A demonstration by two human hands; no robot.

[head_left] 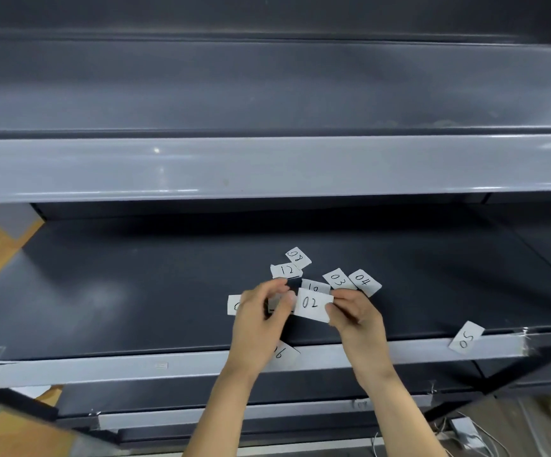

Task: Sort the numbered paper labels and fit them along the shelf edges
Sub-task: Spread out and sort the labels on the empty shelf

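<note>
Label 02, a white paper rectangle, hangs below frame centre, long axis sideways, its right end pinched by my right hand. My curled left hand meets its left edge, hold unclear. Grey metal shelf edge runs parallel below.

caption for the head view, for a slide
Right hand pinches label 02 over loose numbered labels on the shelf.
</note>
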